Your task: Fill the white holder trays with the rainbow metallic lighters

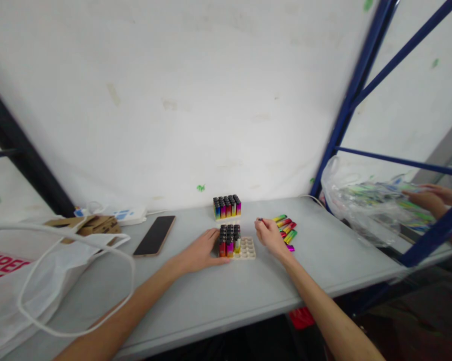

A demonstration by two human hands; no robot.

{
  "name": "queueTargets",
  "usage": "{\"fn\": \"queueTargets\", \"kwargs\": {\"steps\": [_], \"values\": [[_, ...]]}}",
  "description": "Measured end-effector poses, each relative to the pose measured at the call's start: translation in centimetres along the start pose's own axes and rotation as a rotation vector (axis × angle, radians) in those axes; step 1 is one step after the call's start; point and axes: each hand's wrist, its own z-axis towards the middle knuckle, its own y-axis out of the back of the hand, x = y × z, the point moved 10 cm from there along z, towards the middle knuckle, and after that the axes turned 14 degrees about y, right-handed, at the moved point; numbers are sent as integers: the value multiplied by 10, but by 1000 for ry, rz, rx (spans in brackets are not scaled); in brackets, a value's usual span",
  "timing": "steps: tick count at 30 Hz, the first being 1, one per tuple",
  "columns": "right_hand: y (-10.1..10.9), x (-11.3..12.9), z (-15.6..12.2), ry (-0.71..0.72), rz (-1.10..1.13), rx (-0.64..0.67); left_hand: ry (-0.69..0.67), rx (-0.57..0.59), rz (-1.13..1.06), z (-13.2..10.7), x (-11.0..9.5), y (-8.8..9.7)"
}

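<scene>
A cream tray (247,249) lies on the grey table, partly filled with upright rainbow-coloured lighters (229,239). My left hand (201,249) rests flat against the tray's left side, fingers stretched out. Just right of the tray, my right hand (270,235) is closed in a pinch on one lighter (259,219), whose dark tip shows above my fingers. Loose lighters (287,228) lie in a small pile right behind that hand. A second, full tray of lighters (227,206) stands farther back near the wall.
A dark phone (154,235) lies to the left, with folded cardboard (86,224) and a white power strip (126,214) behind it. A white plastic bag (26,281) fills the near left. A blue rack post (355,90) stands right; beyond it another person's hands (432,196) handle a clear bag (355,200).
</scene>
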Motion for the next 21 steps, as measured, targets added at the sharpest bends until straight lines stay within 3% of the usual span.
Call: {"fn": "queueTargets", "kwargs": {"steps": [15, 18, 21], "values": [[-6, 30, 0, 171, -398, 98, 12, 1, 19, 1, 0, 0], [-13, 42, -2, 216, -423, 197, 7, 7, 23, 1, 0, -1], [-23, 57, -6, 278, -416, 377, 4, 5, 13, 1, -1, -1]]}}
